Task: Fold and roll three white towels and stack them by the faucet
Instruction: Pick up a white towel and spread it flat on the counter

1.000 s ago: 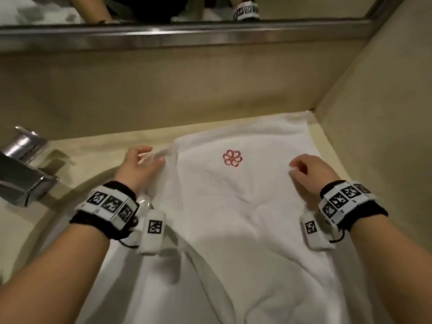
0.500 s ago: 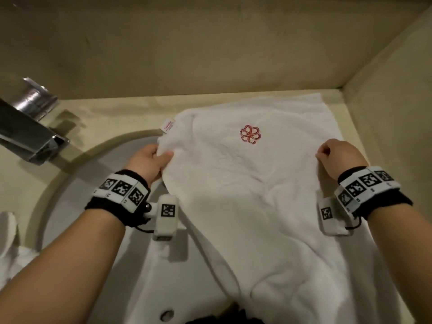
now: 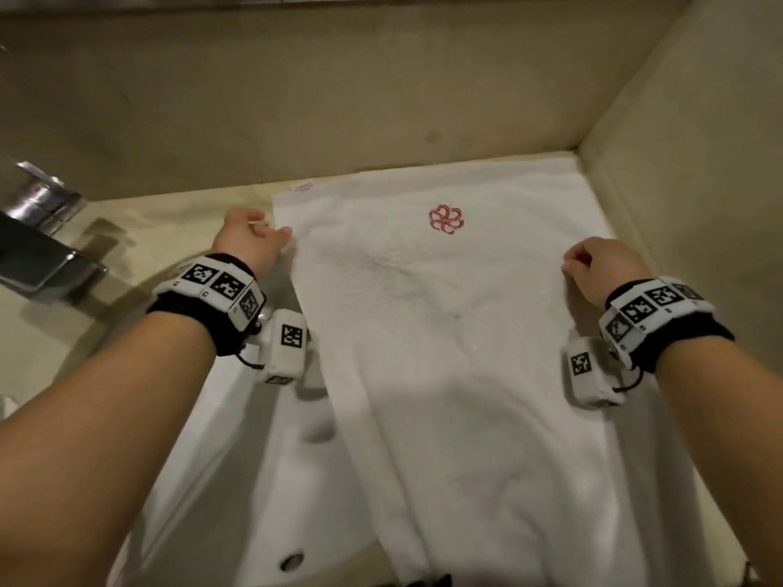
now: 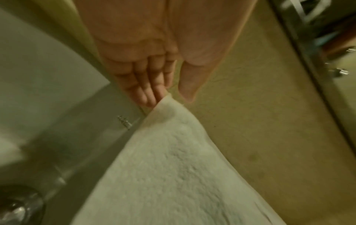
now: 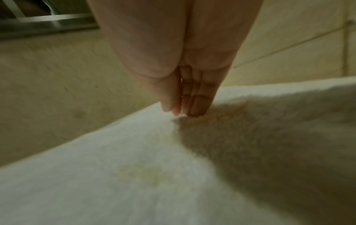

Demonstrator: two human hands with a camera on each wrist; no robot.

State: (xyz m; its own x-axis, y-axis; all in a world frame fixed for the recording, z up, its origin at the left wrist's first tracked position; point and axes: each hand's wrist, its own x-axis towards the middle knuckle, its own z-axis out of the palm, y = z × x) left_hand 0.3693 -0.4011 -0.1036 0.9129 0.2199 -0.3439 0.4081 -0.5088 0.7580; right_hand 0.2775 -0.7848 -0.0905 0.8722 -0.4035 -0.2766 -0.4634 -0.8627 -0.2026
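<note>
Beige counter (image 3: 140, 218) bears faucet (image 3: 38, 247), sink (image 3: 237, 459), spread towel (image 3: 445, 353).

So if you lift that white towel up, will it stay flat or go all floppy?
Probably floppy: the towel already droops over the sink edge. It looks thick and fluffy, so likely not slippery; the left hand and right hand pinch it easily.
</note>
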